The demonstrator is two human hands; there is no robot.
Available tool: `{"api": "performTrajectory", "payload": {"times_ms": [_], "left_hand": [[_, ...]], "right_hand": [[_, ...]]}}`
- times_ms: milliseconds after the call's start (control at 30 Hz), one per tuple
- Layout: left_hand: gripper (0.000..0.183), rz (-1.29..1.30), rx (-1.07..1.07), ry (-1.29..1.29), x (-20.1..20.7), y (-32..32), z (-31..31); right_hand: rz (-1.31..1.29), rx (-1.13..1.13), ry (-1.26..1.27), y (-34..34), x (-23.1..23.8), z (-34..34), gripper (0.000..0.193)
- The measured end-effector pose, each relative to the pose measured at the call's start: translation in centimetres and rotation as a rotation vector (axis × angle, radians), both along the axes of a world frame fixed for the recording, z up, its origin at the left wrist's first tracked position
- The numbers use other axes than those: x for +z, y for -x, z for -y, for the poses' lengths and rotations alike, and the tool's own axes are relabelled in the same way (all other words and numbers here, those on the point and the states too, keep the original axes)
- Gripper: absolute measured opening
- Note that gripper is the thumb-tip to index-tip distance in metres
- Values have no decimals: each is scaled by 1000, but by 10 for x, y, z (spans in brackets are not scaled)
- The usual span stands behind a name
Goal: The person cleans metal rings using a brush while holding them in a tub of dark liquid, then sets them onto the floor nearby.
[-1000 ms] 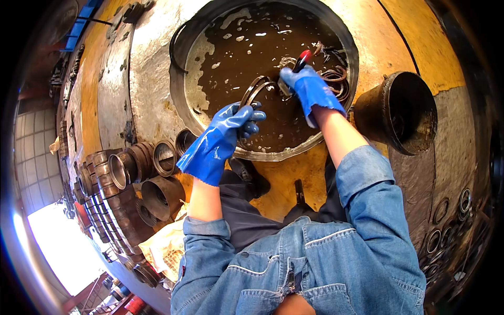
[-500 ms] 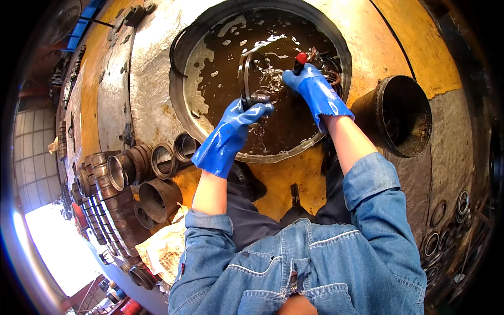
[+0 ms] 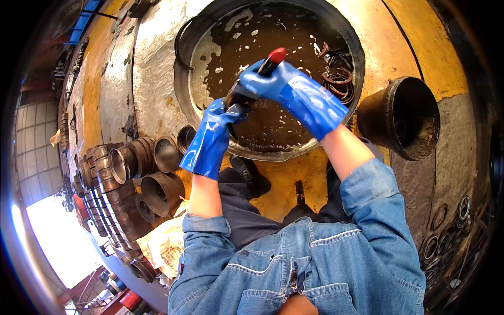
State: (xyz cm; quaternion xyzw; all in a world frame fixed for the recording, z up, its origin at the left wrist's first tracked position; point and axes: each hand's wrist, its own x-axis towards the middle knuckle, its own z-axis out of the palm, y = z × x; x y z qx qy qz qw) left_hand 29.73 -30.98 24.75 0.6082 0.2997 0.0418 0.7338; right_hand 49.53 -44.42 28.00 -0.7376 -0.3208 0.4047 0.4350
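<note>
- Two hands in blue rubber gloves are observed above the near part of a wide, round tub (image 3: 358, 63), which is partly filled with brown liquid (image 3: 283, 39).
- By the right hand (image 3: 273, 81), a red-tipped tool (image 3: 270, 64) is gripped; the fingers are wrapped closely about its black handle, and the red end is pointed up and away from the body.
- By the left hand (image 3: 214, 123), a dark part (image 3: 231, 98) is held with the fingers curled in; most of its outline is covered by the gloves, so its full shape cannot be told.
- The hands are placed close together, the right slightly farther out; whether the tool's lower end is pressed against the dark part cannot be determined.
- White foam is scattered over the liquid, and brown rings (image 3: 338, 79) are heaped at the tub's right side.
- To the right of the tub, a dark bucket (image 3: 375, 118) is stationed, its mouth exposed to view.
- At the left, metal cylinders (image 3: 139, 160) are lined up, with a pale sack (image 3: 163, 247) laid nearby.
- Loose metal rings (image 3: 430, 247) are gathered at the far right.
</note>
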Motion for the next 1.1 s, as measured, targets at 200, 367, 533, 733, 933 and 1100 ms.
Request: {"api": "performTrajectory", "payload": {"times_ms": [200,367,533,733,933,1100], "left_hand": [[36,-14,64,66,12,10,3],[42,-1,-78,-77,20,5,6],[40,1,2,26,12,3,8],[36,-33,11,98,11,-7,13],[38,9,152,316,13,-22,27],[33,16,209,247,31,-28,31]], "right_hand": [[44,-429,193,-20,-23,19,38],[-232,-171,-284,-3,-30,2,29],[-121,-236,-122,-9,-21,3,45],[-63,-570,169,-13,-37,38,45],[63,-288,526,-2,-53,9,37],[1009,153,-84,10,-47,16,23]]}}
